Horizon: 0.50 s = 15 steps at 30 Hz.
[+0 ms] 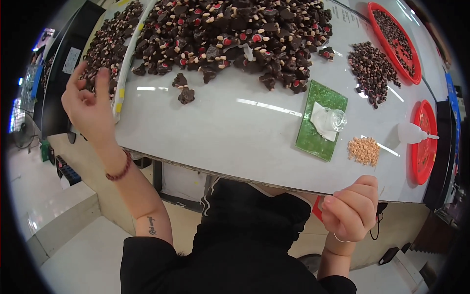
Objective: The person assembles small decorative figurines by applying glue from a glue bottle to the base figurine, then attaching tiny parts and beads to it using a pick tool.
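My left hand [90, 105] is raised at the far left, fingers apart, over the near end of a white-rimmed tray [120, 93] of small dark brown pieces. Nothing shows between those fingers. At the table's front edge on the right, my right hand [353, 206] is closed with its fingers curled in; what they hold, if anything, is hidden. Beyond it lies a small heap of tan bits [364, 151]. A green board [320, 100] nearby carries a folded white tissue [320, 120] and a small clear cup [336, 120].
A big pile of dark brown pieces with red and cream parts [235, 36] covers the far middle of the white table [196, 137]. Smaller brown bits [373, 71] lie at right, beside two red trays [415, 73] [423, 169]. A white nozzle bottle [410, 133] lies across the nearer tray.
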Motion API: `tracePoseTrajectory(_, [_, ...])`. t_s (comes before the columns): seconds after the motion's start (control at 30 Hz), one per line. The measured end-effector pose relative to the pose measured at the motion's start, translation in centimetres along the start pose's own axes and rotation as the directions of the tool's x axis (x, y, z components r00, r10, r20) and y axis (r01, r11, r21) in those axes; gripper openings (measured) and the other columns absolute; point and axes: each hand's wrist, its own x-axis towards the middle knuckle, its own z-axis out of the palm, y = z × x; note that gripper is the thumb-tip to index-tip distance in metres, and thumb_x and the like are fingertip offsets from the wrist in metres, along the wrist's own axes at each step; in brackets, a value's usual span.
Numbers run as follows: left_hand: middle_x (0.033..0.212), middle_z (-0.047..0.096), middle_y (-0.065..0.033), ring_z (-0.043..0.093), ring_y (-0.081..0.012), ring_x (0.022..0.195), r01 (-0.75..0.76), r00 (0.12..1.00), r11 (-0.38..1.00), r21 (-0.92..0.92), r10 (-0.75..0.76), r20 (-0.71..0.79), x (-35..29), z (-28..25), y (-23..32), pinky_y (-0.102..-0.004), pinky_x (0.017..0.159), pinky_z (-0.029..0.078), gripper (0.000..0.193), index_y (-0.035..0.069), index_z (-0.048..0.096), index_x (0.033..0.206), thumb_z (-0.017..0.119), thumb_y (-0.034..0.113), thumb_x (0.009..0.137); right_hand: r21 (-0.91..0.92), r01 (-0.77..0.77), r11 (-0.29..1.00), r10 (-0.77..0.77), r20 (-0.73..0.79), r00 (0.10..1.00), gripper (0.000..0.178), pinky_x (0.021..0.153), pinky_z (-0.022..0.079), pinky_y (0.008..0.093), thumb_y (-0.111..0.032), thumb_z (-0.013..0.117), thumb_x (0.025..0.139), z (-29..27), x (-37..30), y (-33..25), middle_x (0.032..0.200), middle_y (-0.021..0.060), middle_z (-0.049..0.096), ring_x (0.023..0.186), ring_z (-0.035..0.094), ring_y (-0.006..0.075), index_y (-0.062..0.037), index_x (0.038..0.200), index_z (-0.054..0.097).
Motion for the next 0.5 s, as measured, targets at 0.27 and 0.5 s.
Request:
tracePoseTrajectory(0.27, [0.064, 0.044, -0.0015, 0.04, -0.0084, 0.054, 0.008, 0.806, 0.977, -0.214, 0.12, 0.58, -6.7, 0.3, 8.5, -0.0212, 0.048, 0.035, 0.021, 0.005, 0.062, 0.092, 0.072, 0.009, 0.074, -0.03, -0.01, 0.999, 0.008, -0.072, 0.997, 0.018, 0.053, 0.036, 0.029, -0.004, 0.069, 0.066, -1.0, -1.0, 1.4, 0.076, -0.0021, 0.053, 0.064, 0.05, 0.0154, -0.0127, 0.081, 0.063])
tracePoseTrajectory(0.5, [0.055, 0.035, -0.0002, 0.032, -0.0081, 0.049, 0.107, 0.794, 0.994, -0.037, -0.063, 0.605, -6.9, -0.6, 8.2, -0.0236, 0.045, 0.027, 0.012, 0.005, 0.06, 0.09, 0.065, 0.012, 0.081, -0.131, -0.197, 0.972, 0.177, -0.15, 0.973, 0.02, 0.054, 0.039, 0.0291, 0.006, 0.066, 0.057, -2.2, -2.6, 4.6, 0.075, 0.0047, 0.055, 0.064, 0.049, 0.0211, -0.005, 0.073, 0.063])
